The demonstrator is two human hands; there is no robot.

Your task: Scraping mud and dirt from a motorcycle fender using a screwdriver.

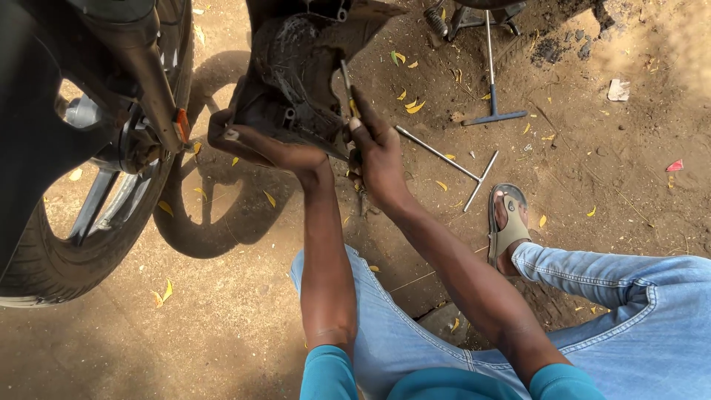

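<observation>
Teal sleeves [326,370] and faded blue jeans [629,318] fill the bottom edge, the denim creased over bent knees, one foot in a grey strapped sandal [507,222] on the dry, packed dirt ground [222,326] scattered with small yellow leaves. Both forearms reach forward to a black, grimy plastic motorcycle panel [296,81], curved and ribbed on its inner face. The left hand [255,144] has its grip wrapped around the panel's lower edge, fingers curled under it. The right hand [378,148] is clenched around a slim screwdriver [346,85] with a yellowish handle, index finger laid along the shaft, the tip set against the panel's inside. At left stands a motorcycle wheel [81,244], rubber tyre and shiny metal spokes. Two metal T-handle wrenches [452,163] lie on the dirt to the right, well apart from the hands.
</observation>
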